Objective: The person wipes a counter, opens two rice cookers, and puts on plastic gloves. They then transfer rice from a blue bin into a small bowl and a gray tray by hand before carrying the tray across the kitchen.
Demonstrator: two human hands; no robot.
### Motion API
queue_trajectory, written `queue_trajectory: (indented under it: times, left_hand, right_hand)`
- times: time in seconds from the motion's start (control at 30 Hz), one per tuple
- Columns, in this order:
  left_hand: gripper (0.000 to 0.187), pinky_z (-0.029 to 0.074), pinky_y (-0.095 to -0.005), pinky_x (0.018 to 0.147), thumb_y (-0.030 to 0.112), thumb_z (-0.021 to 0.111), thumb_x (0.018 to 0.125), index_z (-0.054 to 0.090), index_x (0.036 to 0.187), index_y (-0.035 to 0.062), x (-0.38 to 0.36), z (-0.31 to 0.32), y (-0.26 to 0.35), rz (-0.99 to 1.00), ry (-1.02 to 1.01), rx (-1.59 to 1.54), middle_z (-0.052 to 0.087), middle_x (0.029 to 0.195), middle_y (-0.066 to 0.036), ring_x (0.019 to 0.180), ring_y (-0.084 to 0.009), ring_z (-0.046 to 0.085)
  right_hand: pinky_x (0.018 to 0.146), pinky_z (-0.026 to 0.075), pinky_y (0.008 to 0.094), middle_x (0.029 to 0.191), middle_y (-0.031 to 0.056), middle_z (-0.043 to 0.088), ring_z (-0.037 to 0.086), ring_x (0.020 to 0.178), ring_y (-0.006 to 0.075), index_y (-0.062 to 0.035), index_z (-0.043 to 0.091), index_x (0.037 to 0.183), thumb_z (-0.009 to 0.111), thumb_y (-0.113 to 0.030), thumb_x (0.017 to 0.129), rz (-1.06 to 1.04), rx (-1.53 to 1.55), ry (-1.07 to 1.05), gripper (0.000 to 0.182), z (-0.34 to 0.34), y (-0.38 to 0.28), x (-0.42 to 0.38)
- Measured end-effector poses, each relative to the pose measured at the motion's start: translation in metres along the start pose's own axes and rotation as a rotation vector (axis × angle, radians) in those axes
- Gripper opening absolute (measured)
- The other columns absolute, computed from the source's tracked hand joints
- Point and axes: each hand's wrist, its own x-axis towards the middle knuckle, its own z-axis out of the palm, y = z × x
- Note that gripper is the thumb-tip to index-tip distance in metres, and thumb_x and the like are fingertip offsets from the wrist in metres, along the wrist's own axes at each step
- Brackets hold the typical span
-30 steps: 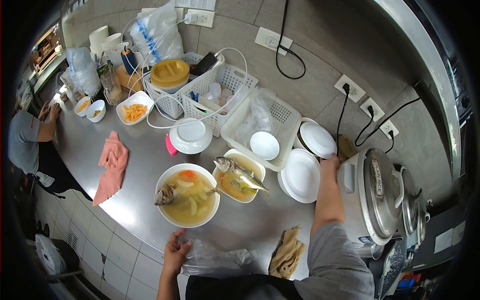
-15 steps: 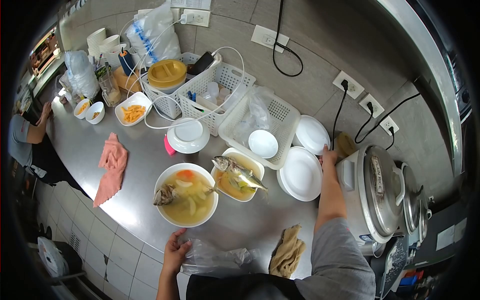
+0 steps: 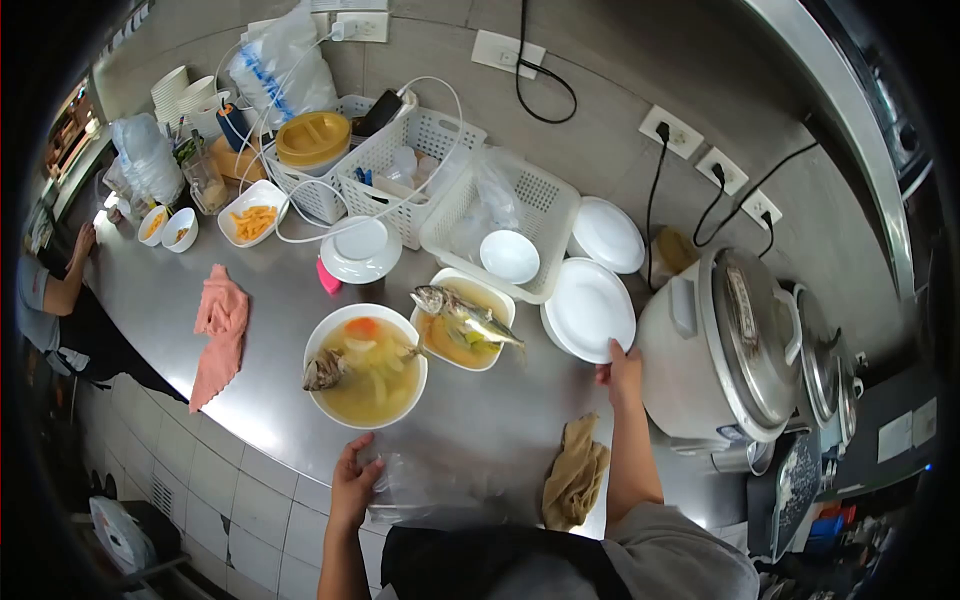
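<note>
At the near rim of a stack of white plates (image 3: 590,312), my right hand (image 3: 622,376) has its thumb over the edge and its fingers curled around below. My left hand (image 3: 354,476) rests by the counter's front edge, fingers loosely bent and thumb apart, beside a clear plastic bag (image 3: 425,490). Just beyond it stands a round white bowl of soup (image 3: 375,395) with a fish head and vegetables. A squarish white bowl (image 3: 440,347) to its right holds broth and a whole fish (image 3: 468,315) lying across the rim.
A brown cloth (image 3: 575,475) lies near my right forearm, with a large rice cooker (image 3: 690,350) to its right. White plastic baskets (image 3: 560,215) line the wall. A pink cloth (image 3: 220,335) lies to the left. Another person (image 3: 62,295) stands at the far left counter.
My right hand has come back from the farther plates to the near rim of the nearer stack. My left hand stays beside the bag. The view has shifted slightly.
</note>
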Motion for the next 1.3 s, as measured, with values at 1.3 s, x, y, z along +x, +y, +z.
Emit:
queue_trajectory:
  times: [1.3]
  left_hand:
    - [0.045,0.042,-0.0223,0.059,0.0,0.065,0.08,0.05,0.122,0.0058,-0.037,0.093,0.009,0.268,-0.323,0.728,0.061,0.082,-0.003,0.062,-0.0084,0.051]
  right_hand:
    - [0.07,0.05,0.027,0.083,0.0056,0.062,0.061,0.076,0.0151,-0.0024,0.061,0.081,0.062,0.001,0.082,-0.388,-0.098,-0.359,0.004,-0.042,0.046,-0.144]
